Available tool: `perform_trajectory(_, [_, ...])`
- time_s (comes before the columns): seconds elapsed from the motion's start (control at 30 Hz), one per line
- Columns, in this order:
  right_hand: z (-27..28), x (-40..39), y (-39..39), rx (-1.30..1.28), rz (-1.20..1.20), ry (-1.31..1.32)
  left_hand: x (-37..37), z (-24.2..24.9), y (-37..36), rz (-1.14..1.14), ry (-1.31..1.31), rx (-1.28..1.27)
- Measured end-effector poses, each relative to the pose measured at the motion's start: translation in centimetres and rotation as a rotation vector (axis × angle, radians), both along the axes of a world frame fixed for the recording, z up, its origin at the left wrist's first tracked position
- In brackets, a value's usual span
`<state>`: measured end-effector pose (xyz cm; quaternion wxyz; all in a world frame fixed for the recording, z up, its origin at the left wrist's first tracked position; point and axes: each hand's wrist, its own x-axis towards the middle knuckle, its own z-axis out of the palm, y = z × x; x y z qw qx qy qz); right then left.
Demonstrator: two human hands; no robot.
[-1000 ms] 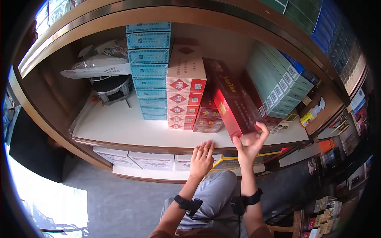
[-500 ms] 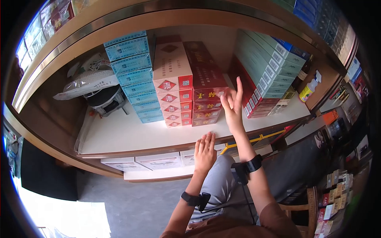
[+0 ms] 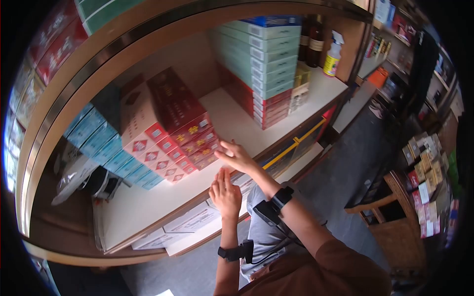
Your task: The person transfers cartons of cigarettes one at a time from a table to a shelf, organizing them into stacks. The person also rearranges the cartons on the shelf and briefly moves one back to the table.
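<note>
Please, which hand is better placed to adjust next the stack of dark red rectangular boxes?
Probably the right hand: it reaches close to the right side of the dark red stack. The left hand is slightly farther off, by the front edge of the white shelf.

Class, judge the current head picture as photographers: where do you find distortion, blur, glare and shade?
Head view: the cabinet frame bows into an arc and the picture's corners go black; small lettering on the dark red cartons is blurred; the plastic bag shows a pale sheen; the cabinet's lower left interior is shaded.
</note>
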<state>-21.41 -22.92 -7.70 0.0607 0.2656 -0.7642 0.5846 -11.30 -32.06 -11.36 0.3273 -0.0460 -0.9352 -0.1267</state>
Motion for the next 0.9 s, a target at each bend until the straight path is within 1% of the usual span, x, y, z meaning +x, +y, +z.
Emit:
perform_trajectory(0.03, [-0.4,-0.3,-0.2,0.059,-0.014,0.026,-0.1,-0.2,0.1,0.022,0.009,-0.006])
perform_trajectory(0.1, [-1.1,-0.5,-0.9,-0.003,-0.127,0.217,-0.3,0.0,0.3,0.043,0.033,-0.028])
perform_trajectory(0.17, [-1.2,-0.8,-1.1,0.011,-0.142,0.246,-0.3,-0.2,0.6,0.082,0.034,-0.036])
perform_trajectory(0.2, [-0.9,-0.2,-0.5,0.058,-0.12,0.179,-0.3,-0.3,0.9,0.078,0.051,-0.042])
perform_trajectory(0.23, [-0.8,-0.1,-0.4,0.091,-0.155,0.257,-0.4,-0.5,0.9,0.077,0.065,-0.05])
perform_trajectory(0.3, [-0.8,0.0,-0.5,0.072,-0.075,0.117,-0.3,-0.7,0.9,0.091,0.041,-0.058])
perform_trajectory(0.33, [-0.7,-0.2,-0.4,0.089,-0.007,0.044,-0.1,-0.6,0.9,0.135,-0.018,-0.07])
perform_trajectory(0.37, [-1.6,-0.6,-0.8,0.105,-0.019,0.035,0.1,-0.5,1.1,0.16,-0.076,-0.08])
perform_trajectory(0.4, [-0.6,0.0,-0.1,0.078,0.035,-0.065,0.1,-0.8,0.9,0.161,-0.056,-0.11])
perform_trajectory(0.43, [0.0,0.6,0.0,0.021,0.03,-0.039,0.0,-1.4,0.4,0.146,-0.035,-0.137])
perform_trajectory(0.47, [0.1,1.0,0.1,0.082,0.05,-0.077,-0.3,-2.5,-0.3,0.13,0.074,-0.209])
perform_trajectory(0.5, [-3.4,-0.3,-1.8,0.155,-0.008,-0.004,-0.6,-3.7,-1.1,0.12,0.187,-0.271])
perform_trajectory(0.53, [-1.6,1.8,-0.2,0.101,0.039,-0.037,-0.8,-3.9,-1.1,0.144,0.138,-0.29])
perform_trajectory(0.57, [-1.2,3.2,1.0,-0.006,0.034,0.033,-1.1,-4.1,-1.5,0.185,0.089,-0.315])
perform_trajectory(0.63, [-1.2,6.5,5.5,-0.083,-0.007,0.021,-1.4,-3.8,-1.4,0.134,0.04,-0.243])
perform_trajectory(0.7, [-1.9,10.4,12.0,-0.413,0.062,-0.205,-1.7,-3.7,-1.2,0.131,0.085,-0.22])
perform_trajectory(0.73, [-2.5,12.5,15.7,-0.377,-0.103,-0.235,-1.7,-3.6,-1.0,0.164,0.089,-0.251])
perform_trajectory(0.77, [-5.1,14.2,19.3,-0.337,-0.291,-0.164,-2.3,-4.6,-1.5,0.169,0.145,-0.253])
perform_trajectory(0.8, [-7.3,16.9,23.5,-0.346,-0.466,0.017,-2.5,-4.9,-1.5,0.205,0.14,-0.283])
perform_trajectory(0.83, [-8.2,20.6,26.9,-0.556,-0.77,-0.317,-2.4,-4.7,-1.2,0.244,0.135,-0.31])
perform_trajectory(0.87, [-7.4,25.2,30.4,-0.49,-0.997,-0.312,0.6,0.3,2.5,0.118,0.272,-0.261])
perform_trajectory(0.9, [-10.9,29.4,34.6,-0.362,-1.14,-0.206,0.0,-0.5,2.2,0.131,0.322,-0.281])
